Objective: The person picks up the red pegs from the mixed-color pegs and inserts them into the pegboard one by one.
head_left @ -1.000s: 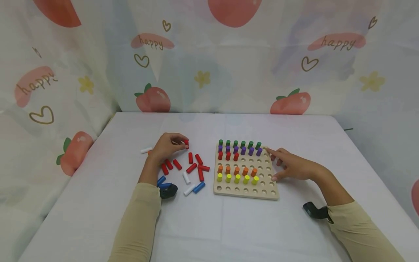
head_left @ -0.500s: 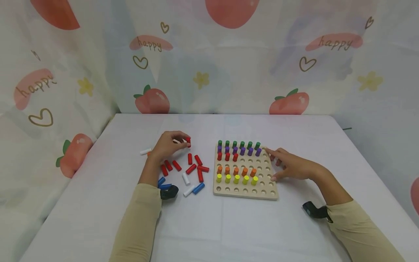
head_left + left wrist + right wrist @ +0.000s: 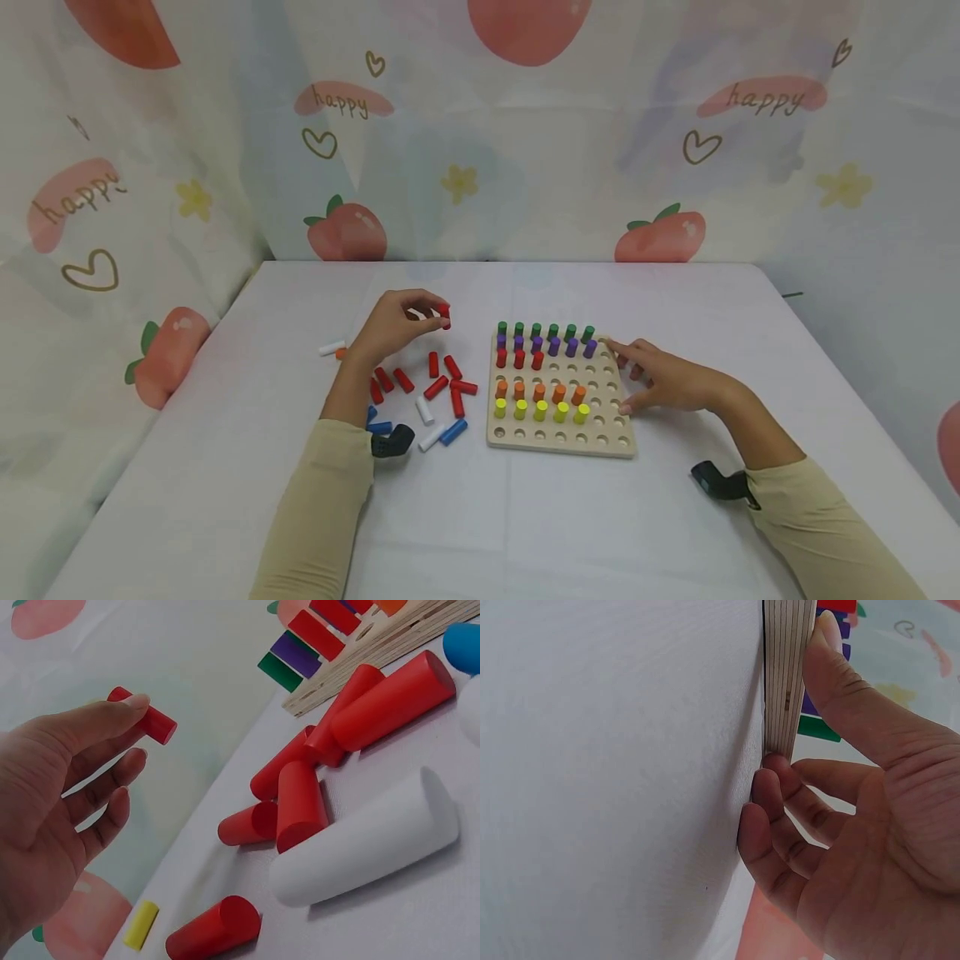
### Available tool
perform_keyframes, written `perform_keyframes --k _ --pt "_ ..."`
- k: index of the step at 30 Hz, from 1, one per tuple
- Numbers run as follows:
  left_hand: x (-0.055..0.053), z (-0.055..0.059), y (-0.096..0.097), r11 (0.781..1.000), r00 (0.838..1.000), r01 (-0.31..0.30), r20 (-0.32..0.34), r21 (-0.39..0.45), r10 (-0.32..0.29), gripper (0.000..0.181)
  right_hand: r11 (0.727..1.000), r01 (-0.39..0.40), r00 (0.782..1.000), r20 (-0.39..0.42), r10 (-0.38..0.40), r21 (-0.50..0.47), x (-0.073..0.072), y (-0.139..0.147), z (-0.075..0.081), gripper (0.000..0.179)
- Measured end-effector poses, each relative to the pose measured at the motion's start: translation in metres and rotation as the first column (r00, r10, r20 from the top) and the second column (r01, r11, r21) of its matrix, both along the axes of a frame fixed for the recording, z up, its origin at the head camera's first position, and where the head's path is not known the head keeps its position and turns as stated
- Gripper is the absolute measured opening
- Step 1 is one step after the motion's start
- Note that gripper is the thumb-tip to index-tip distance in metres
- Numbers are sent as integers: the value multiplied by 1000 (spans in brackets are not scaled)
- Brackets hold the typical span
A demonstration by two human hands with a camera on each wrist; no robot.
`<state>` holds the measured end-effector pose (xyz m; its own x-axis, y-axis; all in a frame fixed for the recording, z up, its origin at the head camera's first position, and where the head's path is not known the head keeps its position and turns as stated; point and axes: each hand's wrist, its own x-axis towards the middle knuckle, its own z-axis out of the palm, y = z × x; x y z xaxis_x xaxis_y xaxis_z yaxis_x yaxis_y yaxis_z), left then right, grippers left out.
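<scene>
In the head view my left hand (image 3: 397,323) is raised above the table, left of the pegboard. Its thumb and index finger pinch a red peg (image 3: 154,720), while the other fingers are loosely bent in the left wrist view. The wooden pegboard (image 3: 562,447) bears rows of green, purple, red, orange and yellow pegs, with bare holes among them. At the board's right side rests my right hand (image 3: 671,379), fingers spread. Its thumb (image 3: 829,664) touches the board's edge in the right wrist view, and other fingertips rest on the table beside it.
Loose red pegs (image 3: 436,387) lie left of the board, with white pegs (image 3: 424,410) and blue pegs (image 3: 453,432) nearer me. An orange peg (image 3: 341,353) and another white one lie by my left wrist. A yellow peg (image 3: 141,925) shows in the left wrist view.
My left hand has moved a little right and away from me, carrying the red peg. The right hand stays at the pegboard's edge.
</scene>
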<state>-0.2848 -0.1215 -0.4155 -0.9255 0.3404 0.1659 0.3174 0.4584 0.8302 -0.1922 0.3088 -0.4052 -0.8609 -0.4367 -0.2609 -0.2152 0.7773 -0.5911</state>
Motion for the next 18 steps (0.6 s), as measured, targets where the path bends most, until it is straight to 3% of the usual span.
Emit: perform_keyframes --k 12,18 --pt "10 20 20 997 998 67 -7 44 -66 28 1000 16 1000 10 -16 6 -1 1 -1 107" --pt "14 21 33 996 996 90 9 22 -91 24 1000 12 1000 11 -12 14 0 0 0 107"
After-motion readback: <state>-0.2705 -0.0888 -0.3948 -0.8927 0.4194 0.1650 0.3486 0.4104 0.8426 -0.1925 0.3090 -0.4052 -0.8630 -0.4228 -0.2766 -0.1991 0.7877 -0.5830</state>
